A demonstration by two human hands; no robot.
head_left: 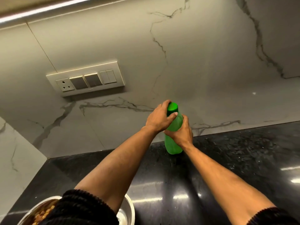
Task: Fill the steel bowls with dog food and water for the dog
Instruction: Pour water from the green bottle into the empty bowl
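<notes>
A green plastic bottle point(172, 143) stands upright at the back of the black counter, close to the marble wall. My left hand point(158, 118) wraps around its green cap point(172, 108). My right hand point(180, 132) grips the bottle's body just below the neck. At the bottom left a steel bowl point(129, 208) holds brown dog food point(43, 214); my left sleeve hides most of it. I cannot tell whether a second bowl sits there.
The glossy black granite counter point(227, 159) stretches to the right. A marble backsplash rises behind the bottle, with a switch and socket panel point(86, 78) on it at the left. A side wall closes the left corner.
</notes>
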